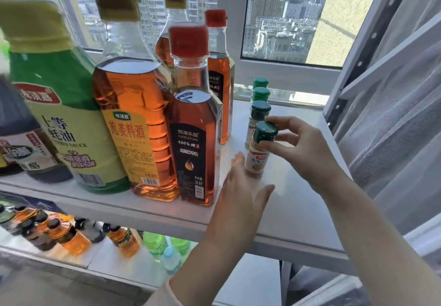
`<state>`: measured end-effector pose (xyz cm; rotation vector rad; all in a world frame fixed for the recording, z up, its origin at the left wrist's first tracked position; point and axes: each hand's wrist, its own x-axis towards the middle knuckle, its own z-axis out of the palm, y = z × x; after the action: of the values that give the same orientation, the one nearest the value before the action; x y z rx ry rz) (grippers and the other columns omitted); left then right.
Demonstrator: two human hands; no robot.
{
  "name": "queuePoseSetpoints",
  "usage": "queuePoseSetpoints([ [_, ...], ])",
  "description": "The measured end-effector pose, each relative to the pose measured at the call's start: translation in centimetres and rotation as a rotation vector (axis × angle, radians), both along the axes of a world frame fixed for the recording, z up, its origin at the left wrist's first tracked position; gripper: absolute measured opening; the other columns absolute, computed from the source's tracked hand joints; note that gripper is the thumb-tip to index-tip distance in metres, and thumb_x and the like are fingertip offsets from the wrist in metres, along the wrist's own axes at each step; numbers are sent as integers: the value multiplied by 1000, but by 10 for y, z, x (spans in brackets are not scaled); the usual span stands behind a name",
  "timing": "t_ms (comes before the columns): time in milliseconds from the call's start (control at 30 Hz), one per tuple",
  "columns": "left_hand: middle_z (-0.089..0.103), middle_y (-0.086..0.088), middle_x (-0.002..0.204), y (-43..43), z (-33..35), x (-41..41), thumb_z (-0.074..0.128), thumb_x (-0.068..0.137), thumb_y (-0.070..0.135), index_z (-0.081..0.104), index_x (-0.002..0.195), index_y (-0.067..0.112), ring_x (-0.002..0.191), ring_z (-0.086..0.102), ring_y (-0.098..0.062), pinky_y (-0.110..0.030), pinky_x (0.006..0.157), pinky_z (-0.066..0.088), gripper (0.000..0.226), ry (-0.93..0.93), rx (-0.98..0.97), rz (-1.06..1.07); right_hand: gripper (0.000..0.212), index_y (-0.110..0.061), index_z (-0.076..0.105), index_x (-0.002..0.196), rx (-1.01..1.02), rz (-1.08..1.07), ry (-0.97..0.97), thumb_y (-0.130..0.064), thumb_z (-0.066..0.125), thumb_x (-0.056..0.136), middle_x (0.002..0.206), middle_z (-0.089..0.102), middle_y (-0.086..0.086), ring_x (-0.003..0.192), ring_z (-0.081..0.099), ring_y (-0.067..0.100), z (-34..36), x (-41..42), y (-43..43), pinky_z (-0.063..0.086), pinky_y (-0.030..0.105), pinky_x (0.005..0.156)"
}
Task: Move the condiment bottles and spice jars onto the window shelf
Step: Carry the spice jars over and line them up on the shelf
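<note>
A person's right hand (pixel 300 148) pinches the green cap of a spice jar (pixel 259 153) between thumb and fingertips, setting it at the front of a single-file row on the window shelf (pixel 298 210), toward the shelf's right end. The jar stands upright, base apparently on the shelf surface, w/ the grip closed on the cap only; label and body hang clear below the fingers. The left hand (pixel 241 186) is open, palm cupped beside the jar's lower left, fingertips at or just touching the base, holding nothing; likely steadying or squaring it w/ the row.

Three more green-capped jars (pixel 260 112) line up behind it toward the window edge, which suggests the file is deliberate: it saves shelf width. Just left stand the tall bottles: a red-capped sesame oil bottle (pixel 193 124) at the front edge, a 2nd red-capped one behind, then cooking wine (pixel 133 119) and oyster sauce (pixel 64 115) further left. Gripping by the cap keeps fingers clear of the neighbour jar behind. Judged: placement nearly done, release to follow. More bottles sit on a lower shelf (pixel 71 236).
</note>
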<state>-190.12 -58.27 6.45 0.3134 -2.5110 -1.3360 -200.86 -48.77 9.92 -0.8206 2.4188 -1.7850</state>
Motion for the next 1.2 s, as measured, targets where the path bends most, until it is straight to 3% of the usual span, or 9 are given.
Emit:
queuePoseSetpoints([
  [233, 20, 9, 154, 1, -3, 9, 49, 91, 37, 12, 146, 22, 139, 19, -4, -4, 96, 10, 68, 19, -32, 23, 44, -25, 56, 113, 76, -53, 102, -11, 73, 75, 95, 55, -26, 86, 57, -5, -2, 0, -10, 45, 9, 71],
  [467, 21, 13, 152, 2, -3, 19, 48, 90, 40, 15, 145, 25, 135, 19, 1, 1, 90, 7, 66, 74, -60, 14, 57, -22, 49, 130, 95, -132, 181, -20, 72, 78, 111, 55, -13, 94, 54, -3, -8, 12, -7, 44, 0, 69],
  [633, 40, 11, 141, -4, -4, 41, 54, 90, 33, 32, 137, 23, 126, 35, 0, -3, 92, 18, 53, 172, -99, -109, 40, -19, 52, 127, 81, -388, 234, -27, 59, 88, 122, 57, -8, 108, 53, 3, -11, 61, 17, 41, -4, 74],
  [767, 48, 1, 137, -22, -10, 70, 55, 90, 32, 42, 132, 16, 125, 42, -13, -14, 99, 23, 47, 247, -248, -285, 30, -19, 57, 119, 84, -552, 225, -30, 56, 90, 121, 60, -5, 108, 56, 3, -32, 127, 31, 43, 3, 83],
  [867, 57, -11, 129, -49, -35, 96, 46, 82, 31, 52, 124, 9, 121, 53, -27, -31, 101, 33, 48, 430, -472, -386, 31, -22, 57, 116, 148, -691, 297, -35, 52, 88, 115, 60, -7, 106, 56, 6, -68, 185, 24, 44, 13, 91],
  [933, 58, -15, 127, -62, -54, 113, 44, 79, 27, 55, 120, 7, 119, 54, -32, -38, 100, 30, 47, 531, -621, -453, 33, -16, 58, 116, 225, -760, 358, -34, 50, 89, 111, 56, -7, 104, 52, 5, -96, 226, 16, 39, 10, 93],
  [1000, 56, -14, 130, -68, -64, 134, 41, 79, 29, 53, 122, 8, 121, 52, -33, -42, 102, 29, 50, 555, -748, -558, 33, -11, 59, 116, 303, -834, 345, -30, 53, 89, 114, 55, -4, 109, 50, 4, -119, 269, 11, 34, 7, 96],
  [1133, 47, -10, 140, -59, -86, 168, 43, 84, 34, 41, 133, 10, 131, 42, -31, -48, 105, 33, 55, 577, -951, -792, 40, -12, 57, 122, 506, -1017, 228, -26, 55, 84, 128, 56, 3, 124, 47, 18, -145, 348, 12, 35, 27, 102],
  [1200, 49, -10, 139, -44, -99, 185, 46, 85, 31, 44, 133, 10, 130, 43, -31, -49, 105, 34, 53, 639, -967, -876, 43, -10, 56, 124, 599, -1087, 198, -26, 55, 84, 131, 55, 8, 128, 44, 24, -153, 383, 18, 32, 28, 103],
])
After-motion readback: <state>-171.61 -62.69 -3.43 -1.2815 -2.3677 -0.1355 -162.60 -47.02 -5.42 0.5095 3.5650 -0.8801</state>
